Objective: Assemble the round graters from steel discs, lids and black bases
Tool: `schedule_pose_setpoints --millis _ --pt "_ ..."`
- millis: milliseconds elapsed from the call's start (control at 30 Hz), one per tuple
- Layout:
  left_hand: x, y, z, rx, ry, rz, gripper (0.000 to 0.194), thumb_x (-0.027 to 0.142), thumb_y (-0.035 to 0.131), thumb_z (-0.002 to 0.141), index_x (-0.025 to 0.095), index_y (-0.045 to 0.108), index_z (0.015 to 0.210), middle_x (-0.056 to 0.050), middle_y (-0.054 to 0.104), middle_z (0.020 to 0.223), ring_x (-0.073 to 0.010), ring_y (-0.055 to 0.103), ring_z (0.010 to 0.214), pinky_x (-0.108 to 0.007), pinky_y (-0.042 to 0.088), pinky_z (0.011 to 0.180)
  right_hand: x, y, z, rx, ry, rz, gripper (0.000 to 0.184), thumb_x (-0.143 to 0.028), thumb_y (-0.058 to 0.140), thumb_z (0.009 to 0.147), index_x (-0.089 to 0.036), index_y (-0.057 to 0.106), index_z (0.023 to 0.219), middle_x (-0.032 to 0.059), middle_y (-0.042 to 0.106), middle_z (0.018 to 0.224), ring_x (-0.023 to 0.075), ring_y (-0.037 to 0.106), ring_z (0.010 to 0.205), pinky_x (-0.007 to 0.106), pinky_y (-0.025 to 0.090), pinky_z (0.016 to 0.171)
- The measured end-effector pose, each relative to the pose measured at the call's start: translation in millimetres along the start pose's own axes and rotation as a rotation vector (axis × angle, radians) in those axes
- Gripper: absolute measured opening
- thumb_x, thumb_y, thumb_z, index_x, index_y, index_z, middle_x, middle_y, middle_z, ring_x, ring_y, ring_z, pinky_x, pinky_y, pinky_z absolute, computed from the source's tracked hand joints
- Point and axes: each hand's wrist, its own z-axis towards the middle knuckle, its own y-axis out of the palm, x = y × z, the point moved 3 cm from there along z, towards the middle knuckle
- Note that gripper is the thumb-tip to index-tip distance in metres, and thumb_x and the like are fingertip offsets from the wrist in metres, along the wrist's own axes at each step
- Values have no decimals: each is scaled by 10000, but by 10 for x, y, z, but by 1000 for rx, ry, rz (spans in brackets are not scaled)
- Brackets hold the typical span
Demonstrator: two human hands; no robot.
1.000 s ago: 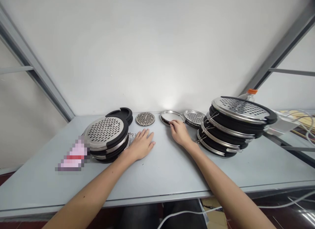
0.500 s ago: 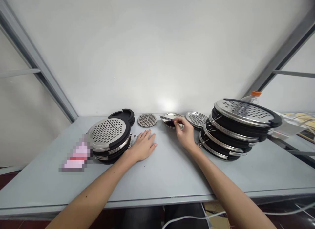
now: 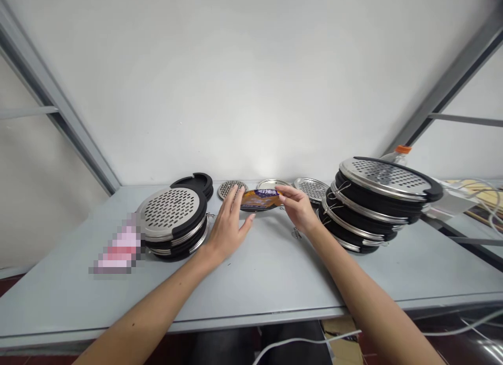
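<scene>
Foil packet (image 3: 259,200), purple and orange, sits just in front of a shallow steel dish (image 3: 269,184), whether touching it I cannot tell. The dark contents seen in the dish earlier are now hidden behind the packet. The right hand (image 3: 297,209) pinches the packet's end between thumb and fingers. The left hand (image 3: 228,230) has risen off the table (image 3: 275,271) since then — open, fingers spread, gripping nothing — beside a perforated steel disc (image 3: 231,188). Black-rimmed graters stand stacked left (image 3: 168,210) and right (image 3: 387,174).
</scene>
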Motion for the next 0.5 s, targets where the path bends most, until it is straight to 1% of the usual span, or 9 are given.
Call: schedule_pose_setpoints --millis 67,167,267,333,433,500 --pt "8 -11 -6 23 40 -20 539 293 485 930 191 277 1416 -125 389 1431 -244 347 1346 -413 316 1110 -7 42 -36 -63 46 24 243 -259 744 631 -239 722 872 25 711 867 201 638 844 384 473 851" --pt "8 -32 -6 18 70 -52 347 262 501 928 202 462 1268 -82 597 1184 -218 546 1128 -392 428 993 -21 36 -62 -153 79 14 256 -266 700 665 -238 728 918 15 672 746 197 623 812 362 466 829" --pt "35 -34 -5 -68 143 -59 164 249 513 931 209 588 1071 -38 661 1001 -194 607 945 -364 473 875 8 9 -55 -214 118 -16 295 -345 594 728 -212 725 957 33 642 704 224 618 839 360 476 782" --pt "68 -15 -18 -157 223 -66 115 259 539 919 202 624 973 -28 668 953 -187 611 901 -346 476 832 52 -15 -35 -157 124 -84 315 -378 536 757 -198 721 939 48 657 750 229 621 838 366 481 779" --pt "113 41 -59 -320 323 -64 113 291 594 887 189 643 894 -16 672 900 -181 608 855 -326 469 801 117 -61 -6 55 102 -280 289 -392 529 784 -176 713 840 53 671 755 207 625 801 358 472 830" --pt "129 77 -88 -416 352 -49 115 299 631 860 186 647 876 -11 671 883 -177 604 836 -314 463 793 167 -59 0 78 148 -402 320 -414 516 795 -164 710 846 58 677 737 205 628 771 353 479 803"
